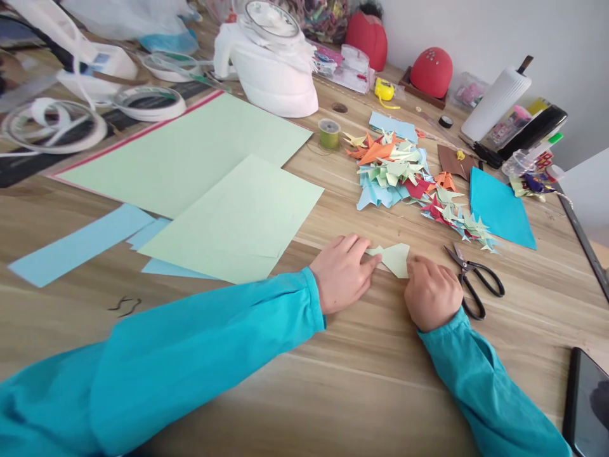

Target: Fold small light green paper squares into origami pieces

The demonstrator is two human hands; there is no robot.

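A small piece of folded pale green paper (396, 259) lies on the wooden table between my hands. My left hand (343, 274) bears down at its narrow left end, thumb and forefinger close together on it. At the wide right edge, my right hand (432, 291) is closed like a fist, its curled fingers against the paper; the fingertips are mostly hidden. Black-handled scissors (469, 270) lie partly spread just right of that hand. Beyond the hands is a heap of folded paper shapes (392, 171) in green, blue, orange and red.
Large pale green sheets (238, 222) and blue paper strips (80, 244) lie to the left. A thread spool (329, 134) stands mid-table. A turquoise sheet (500, 208) lies right of the heap, a phone (587, 403) at the right edge. Tape rolls (150, 103) and a white bottle (495, 103) sit farther back.
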